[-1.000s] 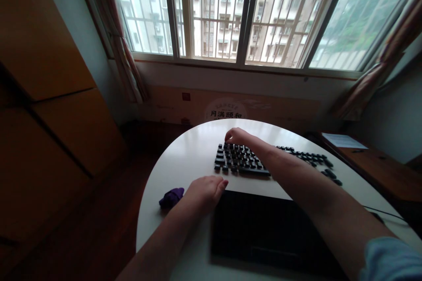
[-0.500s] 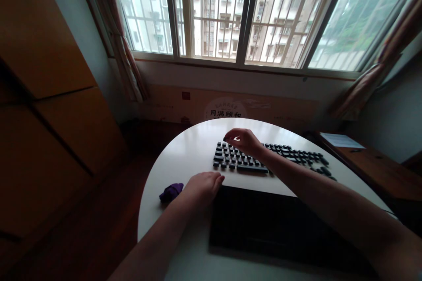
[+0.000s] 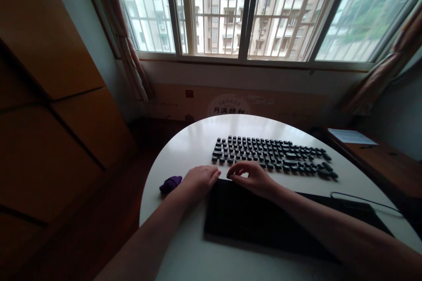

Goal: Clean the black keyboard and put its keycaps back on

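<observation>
Rows of loose black keycaps (image 3: 257, 149) are laid out on the round white table (image 3: 174, 149) in a keyboard's pattern. Nearer to me lies a dark, flat keyboard base (image 3: 250, 224), its surface too dark to make out. My left hand (image 3: 201, 178) is closed at its far left corner, the fingertips over the edge. Between the thumb and fingertips of my right hand (image 3: 252, 178) is a small black keycap (image 3: 228, 176), just over the base's far edge, close to my left hand. My right forearm hides part of the base.
A crumpled purple cloth (image 3: 170, 184) lies left of my left hand. From the base's right end a black cable (image 3: 365, 198) runs off the table. A wooden desk (image 3: 392, 162) with a paper (image 3: 352, 136) stands at the right, brown cabinets (image 3: 79, 114) at the left.
My right hand has come from the far left end of the keycap rows back towards me, to the base's far edge, with the keycap pinched. My left hand stays at the corner.
</observation>
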A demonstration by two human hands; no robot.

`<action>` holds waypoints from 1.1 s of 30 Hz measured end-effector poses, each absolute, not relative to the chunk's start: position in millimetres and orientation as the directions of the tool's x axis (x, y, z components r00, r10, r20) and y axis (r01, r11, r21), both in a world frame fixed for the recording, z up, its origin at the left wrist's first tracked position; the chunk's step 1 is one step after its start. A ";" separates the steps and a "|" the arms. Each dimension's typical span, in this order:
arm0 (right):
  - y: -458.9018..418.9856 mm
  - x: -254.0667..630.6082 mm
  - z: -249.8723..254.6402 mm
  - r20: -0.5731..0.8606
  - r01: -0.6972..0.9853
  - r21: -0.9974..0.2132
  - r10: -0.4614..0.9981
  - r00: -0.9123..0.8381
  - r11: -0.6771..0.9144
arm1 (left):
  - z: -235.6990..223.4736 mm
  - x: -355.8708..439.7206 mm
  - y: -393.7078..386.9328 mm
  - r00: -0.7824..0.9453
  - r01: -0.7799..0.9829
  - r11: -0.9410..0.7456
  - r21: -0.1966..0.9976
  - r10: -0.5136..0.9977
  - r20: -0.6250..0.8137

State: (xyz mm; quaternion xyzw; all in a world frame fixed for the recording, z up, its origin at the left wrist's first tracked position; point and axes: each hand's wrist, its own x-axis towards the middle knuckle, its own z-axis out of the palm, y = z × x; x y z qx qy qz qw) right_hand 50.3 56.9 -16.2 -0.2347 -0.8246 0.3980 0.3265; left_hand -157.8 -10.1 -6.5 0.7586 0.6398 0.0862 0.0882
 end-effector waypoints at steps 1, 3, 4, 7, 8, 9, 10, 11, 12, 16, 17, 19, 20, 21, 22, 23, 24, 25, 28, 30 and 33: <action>57.3 51.2 -17.8 0.359 0.122 -0.802 0.636 -0.683 0.584 | -6.5 -157.8 -9.9 0.169 0.956 -0.167 0.242 0.986 0.016; 57.1 53.0 -20.1 0.372 0.114 -0.787 0.615 -0.695 0.606 | -6.9 -157.7 -9.9 0.167 0.956 -0.165 0.242 0.986 0.013; 56.6 53.6 -20.7 0.375 0.115 -0.781 0.608 -0.700 0.615 | -7.0 -157.6 -10.0 0.163 0.957 -0.162 0.242 0.987 0.015; 54.8 54.1 -21.0 0.379 0.122 -0.768 0.600 -0.704 0.628 | -7.0 -156.9 -10.4 0.161 0.956 -0.163 0.246 0.987 0.028; 54.3 53.9 -20.8 0.380 0.122 -0.767 0.599 -0.704 0.630 | -6.8 -156.7 -10.6 0.163 0.955 -0.166 0.245 0.986 0.031; 53.8 53.7 -20.6 0.381 0.123 -0.765 0.599 -0.704 0.632 | -6.5 -156.4 -10.6 0.165 0.955 -0.167 0.244 0.986 0.030; 53.3 53.6 -20.5 0.382 0.125 -0.762 0.597 -0.706 0.635 | -6.0 -156.2 -10.6 0.166 0.956 -0.167 0.242 0.986 0.026; 52.8 53.5 -20.4 0.383 0.128 -0.756 0.593 -0.708 0.641 | -5.6 -156.0 -10.6 0.165 0.957 -0.165 0.239 0.986 0.021; 52.3 53.5 -20.4 0.387 0.130 -0.748 0.587 -0.712 0.651 | -5.2 -155.9 -10.5 0.164 0.958 -0.163 0.236 0.986 0.017; 50.6 53.8 -20.6 0.410 0.135 -0.705 0.556 -0.723 0.696 | -4.4 -155.3 -10.2 0.159 0.960 -0.159 0.229 0.987 0.016; 50.2 53.8 -20.6 0.416 0.139 -0.697 0.554 -0.721 0.704 | -4.5 -155.1 -10.2 0.157 0.960 -0.157 0.231 0.987 0.017; 49.7 53.8 -20.4 0.423 0.148 -0.685 0.555 -0.716 0.714 | -4.7 -154.9 -10.2 0.153 0.960 -0.153 0.235 0.988 0.020; 49.5 53.8 -20.4 0.425 0.151 -0.681 0.554 -0.715 0.717 | -4.9 -154.8 -10.1 0.152 0.960 -0.152 0.236 0.988 0.021; 49.5 53.9 -20.6 0.427 0.152 -0.678 0.554 -0.715 0.719 | -5.1 -154.7 -10.1 0.150 0.960 -0.151 0.235 0.988 0.022; 49.7 54.1 -21.0 0.427 0.152 -0.677 0.552 -0.716 0.720 | -5.4 -154.7 -10.1 0.149 0.961 -0.150 0.233 0.989 0.023; 50.0 54.3 -21.8 0.428 0.150 -0.676 0.550 -0.717 0.722 | -5.6 -154.7 -10.1 0.148 0.961 -0.150 0.232 0.989 0.023; 50.5 54.5 -22.7 0.431 0.148 -0.673 0.548 -0.717 0.724 | -5.8 -154.7 -10.1 0.148 0.962 -0.149 0.230 0.989 0.023; 50.9 54.7 -23.8 0.435 0.146 -0.671 0.545 -0.716 0.727 | -6.0 -154.7 -10.1 0.147 0.962 -0.149 0.227 0.989 0.024; 51.7 54.6 -26.2 0.442 0.141 -0.664 0.538 -0.718 0.734 | -5.8 -154.5 -10.4 0.151 0.965 -0.154 0.215 0.988 0.029; 51.3 53.9 -25.8 0.440 0.152 -0.651 0.534 -0.722 0.743 | -5.1 -154.2 -10.7 0.154 0.965 -0.157 0.208 0.988 0.033; 50.0 52.6 -23.1 0.441 0.179 -0.618 0.526 -0.727 0.766 | -4.1 -154.0 -11.0 0.160 0.965 -0.164 0.206 0.986 0.037</action>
